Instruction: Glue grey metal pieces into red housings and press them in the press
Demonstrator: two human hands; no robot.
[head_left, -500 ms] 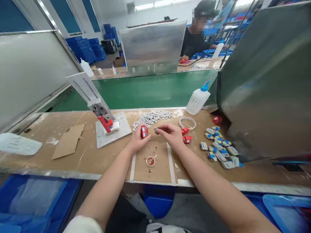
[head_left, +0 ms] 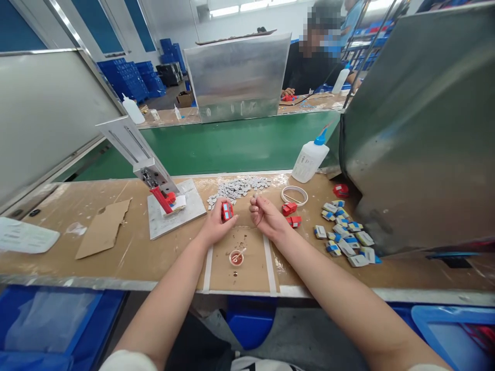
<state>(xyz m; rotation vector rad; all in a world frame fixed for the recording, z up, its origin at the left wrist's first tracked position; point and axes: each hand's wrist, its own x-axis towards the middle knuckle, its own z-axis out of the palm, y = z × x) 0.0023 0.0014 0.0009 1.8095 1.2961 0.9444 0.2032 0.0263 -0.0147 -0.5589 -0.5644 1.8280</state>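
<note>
My left hand grips a small red plastic part just above the workbench. My right hand is beside it, fingers curled and pinched near the edge of a pile of small grey chips; I cannot tell whether a chip sits between the fingertips. Below both hands, a small cup of glue with a stick rests on a taped brown pad. Two more red parts lie just right of my right hand.
A hand press with a red lever stands on a grey plate at left. A white glue bottle, a tape ring and several blue-white finished pieces lie to the right. A green conveyor runs behind. Another person sits across it.
My right hand has turned and drawn in, fingers curling closer to the grey chip pile. My left hand still holds the red part, shifted slightly left with the view.
</note>
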